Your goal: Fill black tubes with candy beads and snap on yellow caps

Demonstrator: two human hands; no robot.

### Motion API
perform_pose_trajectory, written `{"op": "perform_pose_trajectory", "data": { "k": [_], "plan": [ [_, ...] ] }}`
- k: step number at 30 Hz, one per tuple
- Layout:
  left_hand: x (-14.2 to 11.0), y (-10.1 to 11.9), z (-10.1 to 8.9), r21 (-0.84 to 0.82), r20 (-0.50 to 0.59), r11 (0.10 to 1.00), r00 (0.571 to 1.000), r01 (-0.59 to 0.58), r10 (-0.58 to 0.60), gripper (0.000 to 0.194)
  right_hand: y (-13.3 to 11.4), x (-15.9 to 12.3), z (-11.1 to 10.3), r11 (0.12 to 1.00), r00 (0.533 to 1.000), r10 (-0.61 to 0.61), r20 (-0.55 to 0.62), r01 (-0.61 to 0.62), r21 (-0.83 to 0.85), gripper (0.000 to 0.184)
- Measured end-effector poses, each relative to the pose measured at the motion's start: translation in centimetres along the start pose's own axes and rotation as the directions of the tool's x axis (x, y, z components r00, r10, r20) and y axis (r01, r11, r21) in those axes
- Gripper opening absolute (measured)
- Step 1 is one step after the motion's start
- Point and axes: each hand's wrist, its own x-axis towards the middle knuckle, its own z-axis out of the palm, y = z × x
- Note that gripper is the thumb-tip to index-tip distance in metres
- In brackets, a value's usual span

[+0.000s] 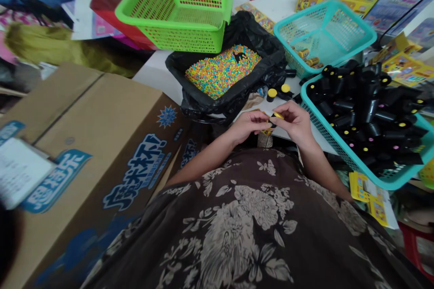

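Note:
My left hand and my right hand meet close to my body, just over the near edge of a white table. Both are closed around a small black tube with a yellow cap, the right fingers pinching the cap end. A bit of yellow shows under my left fingers. Two more small black tubes with yellow caps stand on the table just beyond my hands.
A black bag of small coloured beads lies ahead. On the right a teal basket holds several black tubes; another teal basket and a green basket sit behind. A large cardboard box stands at my left.

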Motion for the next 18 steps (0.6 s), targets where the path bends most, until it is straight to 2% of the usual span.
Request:
{"op": "perform_pose_trajectory", "data": {
  "k": [3, 7, 12, 15, 18],
  "plan": [
    [-0.1, 0.1, 0.4, 0.009, -0.038, 1.0, 0.999, 0.021, -0.02, 0.05, 0.0, -0.1, 0.1, 1.0, 1.0, -0.019, -0.013, 0.019, -0.012, 0.042],
    [-0.2, -0.2, 0.7, 0.018, -0.097, 0.998, 0.993, 0.063, -0.061, 0.049, 0.1, 0.0, 0.1, 0.997, 0.998, 0.067, 0.004, -0.067, 0.039, 0.047],
    [-0.4, -0.5, 1.6, 0.009, -0.133, 1.0, 0.991, -0.008, 0.009, 0.052, -0.1, 0.1, 0.0, 0.979, 0.986, 0.163, 0.022, -0.164, 0.122, 0.048],
    [-0.4, -0.6, 2.3, -0.091, -0.16, 0.995, 0.987, -0.031, 0.016, 0.056, -0.2, -0.1, 0.0, 0.977, 0.988, 0.156, 0.008, -0.156, 0.144, 0.045],
    [-0.3, -0.9, 2.7, -0.254, -0.163, 0.965, 0.981, 0.057, -0.101, 0.06, 0.0, -0.2, 0.1, 0.983, 0.99, 0.139, -0.014, -0.136, 0.122, 0.044]
  ]
}}
